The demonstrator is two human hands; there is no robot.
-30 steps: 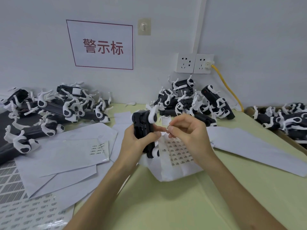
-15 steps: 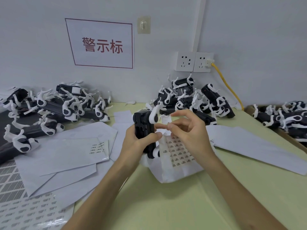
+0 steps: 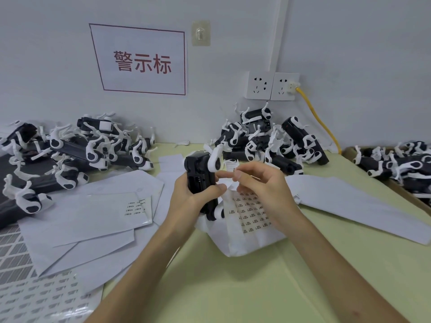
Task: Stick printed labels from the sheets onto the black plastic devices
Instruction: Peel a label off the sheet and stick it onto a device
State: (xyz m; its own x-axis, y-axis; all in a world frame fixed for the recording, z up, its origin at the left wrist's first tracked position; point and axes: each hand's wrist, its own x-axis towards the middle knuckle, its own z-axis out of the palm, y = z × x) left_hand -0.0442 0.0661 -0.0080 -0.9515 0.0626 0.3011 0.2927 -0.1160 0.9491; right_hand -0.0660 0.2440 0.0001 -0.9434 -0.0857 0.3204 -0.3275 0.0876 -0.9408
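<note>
My left hand grips a black plastic device with a white lever, held upright above the table's middle. My right hand is just right of it, thumb and forefinger pinched on a small white label close to the device's side. Below both hands lies a label sheet with rows of small printed labels on crumpled white backing. Whether the label touches the device I cannot tell.
Piles of black-and-white devices lie at back left, back centre and in a box at right. Used white backing sheets cover the left table; another sheet lies right. Yellow cable runs from wall sockets.
My right hand rose off the label sheet with a label pinched and moved to the device's side. My left hand kept the device upright, nearly still.
</note>
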